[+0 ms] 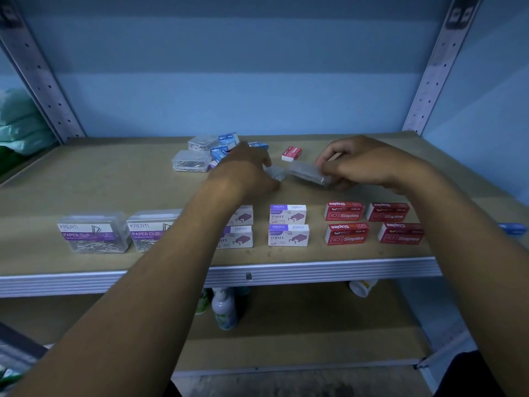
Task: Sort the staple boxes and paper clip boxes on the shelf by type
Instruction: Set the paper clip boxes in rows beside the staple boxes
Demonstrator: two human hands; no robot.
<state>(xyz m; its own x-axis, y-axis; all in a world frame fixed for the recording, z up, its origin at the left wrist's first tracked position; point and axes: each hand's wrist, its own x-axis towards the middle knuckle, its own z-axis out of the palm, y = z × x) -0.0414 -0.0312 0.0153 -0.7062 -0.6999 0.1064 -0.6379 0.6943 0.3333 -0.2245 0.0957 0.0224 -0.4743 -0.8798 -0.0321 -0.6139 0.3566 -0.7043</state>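
Two bare hands work above a tan wooden shelf board [86, 181] framed by perforated metal uprights. The right hand [369, 164], at about one o'clock from the centre, has its fingers curled round a clear plastic paper clip box [307, 173], held tilted just off the board. The left hand [246, 170], near twelve o'clock, reaches a blurred clear piece [276, 173] beside that box; how its fingers are set cannot be told. Along the front edge, from nine o'clock toward three, stand two clear plastic boxes labelled paper clip [94, 233], four white-and-purple cardboard staple boxes [288, 224] in pairs, and four red cardboard staple boxes [372, 223] in pairs. At eleven o'clock, toward the back, lies a loose heap of clear plastic boxes and small blue cardboard boxes [206, 153]. A single red-and-white cardboard box [291, 153] lies apart at twelve o'clock. Bottles [224, 308] stand on the lower shelf.
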